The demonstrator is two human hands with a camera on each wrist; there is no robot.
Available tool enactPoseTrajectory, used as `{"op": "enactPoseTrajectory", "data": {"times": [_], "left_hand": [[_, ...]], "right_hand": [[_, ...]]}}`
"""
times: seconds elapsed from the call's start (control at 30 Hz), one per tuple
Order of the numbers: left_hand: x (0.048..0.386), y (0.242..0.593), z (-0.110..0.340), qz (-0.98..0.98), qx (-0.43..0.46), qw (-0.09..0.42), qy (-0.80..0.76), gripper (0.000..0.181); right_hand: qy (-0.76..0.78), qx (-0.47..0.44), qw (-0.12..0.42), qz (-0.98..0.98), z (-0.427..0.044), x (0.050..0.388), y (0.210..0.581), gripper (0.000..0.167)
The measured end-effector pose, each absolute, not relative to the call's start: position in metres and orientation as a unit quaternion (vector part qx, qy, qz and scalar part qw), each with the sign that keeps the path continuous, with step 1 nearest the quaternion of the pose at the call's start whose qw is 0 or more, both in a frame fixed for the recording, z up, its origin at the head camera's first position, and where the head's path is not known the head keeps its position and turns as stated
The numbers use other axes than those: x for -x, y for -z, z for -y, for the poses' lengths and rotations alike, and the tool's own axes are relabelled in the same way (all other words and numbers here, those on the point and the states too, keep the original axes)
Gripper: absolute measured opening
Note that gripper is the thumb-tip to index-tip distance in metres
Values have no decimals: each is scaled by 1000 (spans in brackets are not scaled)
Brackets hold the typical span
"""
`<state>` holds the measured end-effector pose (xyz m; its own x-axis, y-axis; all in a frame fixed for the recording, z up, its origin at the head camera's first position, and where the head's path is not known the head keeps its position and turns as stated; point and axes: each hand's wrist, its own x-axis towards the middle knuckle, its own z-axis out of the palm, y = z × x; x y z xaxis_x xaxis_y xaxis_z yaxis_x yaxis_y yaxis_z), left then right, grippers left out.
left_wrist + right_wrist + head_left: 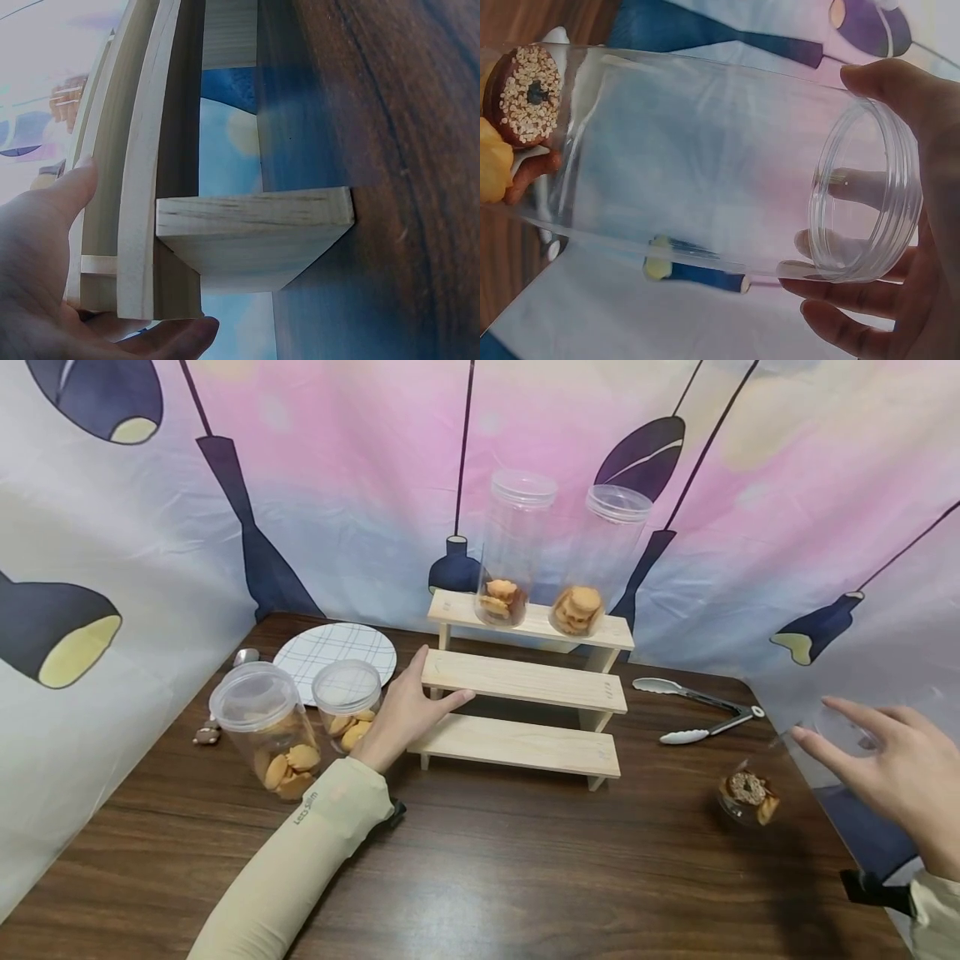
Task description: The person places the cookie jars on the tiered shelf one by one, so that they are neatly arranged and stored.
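Observation:
The left hand (408, 706) grips the left end of a three-step wooden stand (525, 681), thumb on the middle step. In the left wrist view, the thumb and fingers (169, 341) lie round the ends of the stand's boards (139, 225). At the far right, the right hand (892, 760) is around the lidded top of a tall clear jar (747, 793). The right wrist view shows the thumb on one side of the lid (870, 191) and fingers (855, 300) on the other; a seed-topped ring and other baked pieces lie in the jar's bottom.
Two tall jars (517, 543) (603, 560) with cookies stand on the top step. Left of the stand are a large cookie jar (270, 727), a smaller one (348, 702), a checked plate (330, 647) and a spoon-like item (246, 657). Tongs (705, 702) lie at right.

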<state>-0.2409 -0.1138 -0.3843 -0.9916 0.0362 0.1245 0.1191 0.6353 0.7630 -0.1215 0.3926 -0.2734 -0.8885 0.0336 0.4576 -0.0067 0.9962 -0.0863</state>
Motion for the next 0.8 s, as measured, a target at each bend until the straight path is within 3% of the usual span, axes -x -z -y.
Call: {"op": "enactPoseTrajectory", "data": {"times": [0.17, 0.47, 0.8], "left_hand": [[241, 385, 115, 903, 39, 46, 425, 118], [241, 385, 116, 903, 35, 45, 426, 118], [241, 384, 114, 902, 41, 42, 427, 118]], "right_hand": [[-61, -9, 230, 971, -376, 131, 258, 69], [-57, 1, 204, 977, -336, 150, 218, 74], [-99, -51, 176, 978, -295, 169, 194, 70]]}}
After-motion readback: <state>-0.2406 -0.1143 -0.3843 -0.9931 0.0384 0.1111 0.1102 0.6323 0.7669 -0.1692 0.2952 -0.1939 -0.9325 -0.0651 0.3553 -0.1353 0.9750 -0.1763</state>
